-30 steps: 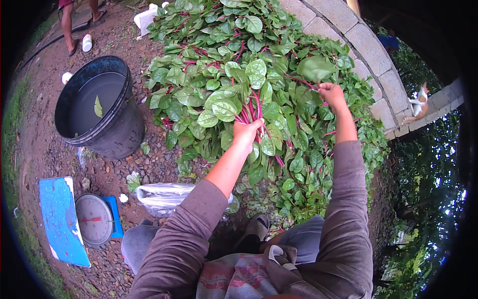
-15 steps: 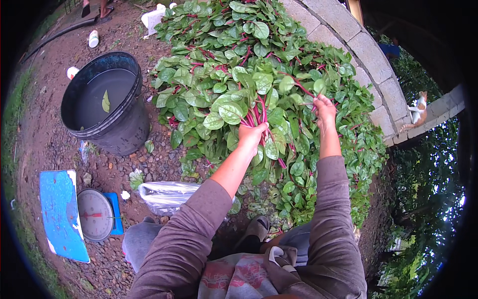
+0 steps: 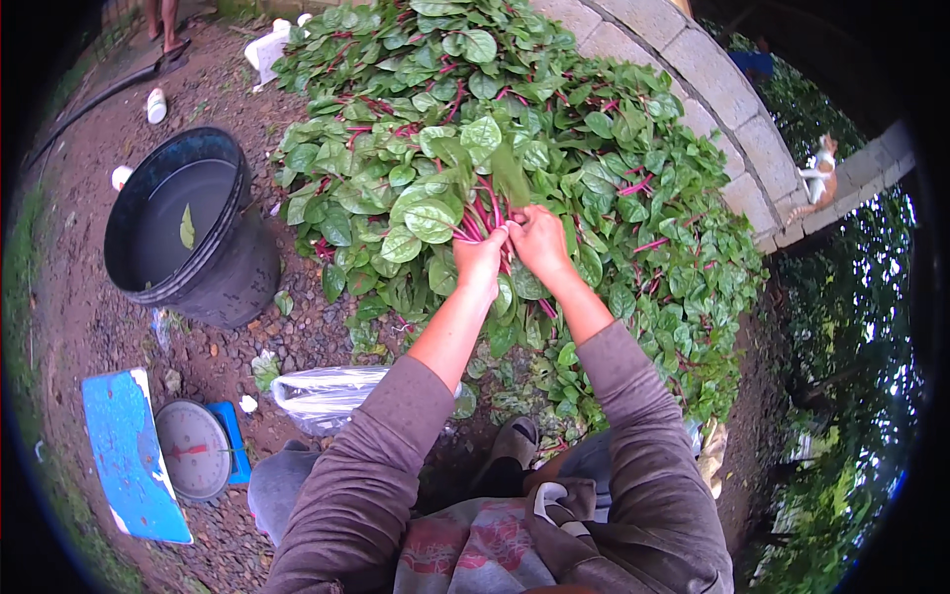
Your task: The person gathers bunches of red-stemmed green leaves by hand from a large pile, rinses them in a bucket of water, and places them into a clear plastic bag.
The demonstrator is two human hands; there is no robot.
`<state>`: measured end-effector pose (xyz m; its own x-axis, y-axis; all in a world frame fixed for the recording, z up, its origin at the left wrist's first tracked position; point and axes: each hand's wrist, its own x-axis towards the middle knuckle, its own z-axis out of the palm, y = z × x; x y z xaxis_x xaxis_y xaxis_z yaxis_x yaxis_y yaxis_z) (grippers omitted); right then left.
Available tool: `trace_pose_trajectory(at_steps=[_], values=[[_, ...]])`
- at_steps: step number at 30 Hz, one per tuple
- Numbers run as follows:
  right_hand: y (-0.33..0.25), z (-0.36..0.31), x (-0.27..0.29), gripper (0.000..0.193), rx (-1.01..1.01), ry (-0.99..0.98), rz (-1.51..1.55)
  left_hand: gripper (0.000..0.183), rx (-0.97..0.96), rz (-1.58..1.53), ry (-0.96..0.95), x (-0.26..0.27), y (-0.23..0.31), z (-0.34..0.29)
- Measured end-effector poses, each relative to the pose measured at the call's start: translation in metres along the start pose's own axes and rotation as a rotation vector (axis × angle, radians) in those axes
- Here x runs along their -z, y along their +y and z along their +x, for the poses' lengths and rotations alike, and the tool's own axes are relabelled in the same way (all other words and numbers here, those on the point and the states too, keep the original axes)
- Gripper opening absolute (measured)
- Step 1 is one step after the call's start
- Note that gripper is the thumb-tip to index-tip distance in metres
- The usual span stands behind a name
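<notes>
In my left hand (image 3: 478, 261) is a bunch of Malabar spinach (image 3: 432, 220), gripped by its purple-red stems with the broad green leaves pointing away from me. My right hand (image 3: 541, 244) is closed right beside it, its fingertips meeting the left thumb at the stems. A leafy sprig, smeared by motion, rises above the right fingers; its stem is mostly hidden by them. Beneath and beyond both hands spreads a large heap of the same spinach (image 3: 633, 148).
A black bucket of water (image 3: 262, 262) with a floating leaf stands left. Nearer are a dial scale (image 3: 193, 450), a blue board (image 3: 134, 455) and a clear plastic bag (image 3: 322, 396). Concrete blocks (image 3: 708, 74) border the heap; a cat (image 3: 819, 180) sits on them. Someone's legs (image 3: 168, 25) show far left.
My right hand has come left and inward from over the heap, bringing a sprig to the bunch in my left hand. The view has shifted slightly.
</notes>
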<state>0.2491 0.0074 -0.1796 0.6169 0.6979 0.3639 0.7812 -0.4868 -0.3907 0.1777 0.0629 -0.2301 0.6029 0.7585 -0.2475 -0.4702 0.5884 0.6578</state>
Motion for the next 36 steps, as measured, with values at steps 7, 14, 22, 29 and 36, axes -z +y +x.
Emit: trace_pose_trajectory(at_steps=[7, 14, 22, 29, 36], values=[[-0.002, 0.002, 0.011, 0.025, -0.077, -0.303, 0.300, 0.017, 0.136, 0.087, -0.103, 0.013, 0.012, 0.006], [0.012, 0.041, 0.067, 0.038, -0.260, -0.772, 0.738, 0.017, 0.170, 0.036, -0.047, 0.011, 0.015, 0.009], [0.252, 0.075, 0.010, 0.020, -0.485, 0.098, 0.180, 0.014, 0.188, 0.141, -0.026, 0.008, 0.015, 0.007], [0.306, 0.074, -0.024, 0.026, -0.752, -0.239, 0.006, 0.020, 0.221, 0.176, -0.066, 0.007, 0.013, 0.007], [0.232, 0.068, -0.011, 0.020, -1.003, -0.460, 0.438, 0.022, 0.229, 0.217, -0.036, 0.021, 0.016, 0.013]])
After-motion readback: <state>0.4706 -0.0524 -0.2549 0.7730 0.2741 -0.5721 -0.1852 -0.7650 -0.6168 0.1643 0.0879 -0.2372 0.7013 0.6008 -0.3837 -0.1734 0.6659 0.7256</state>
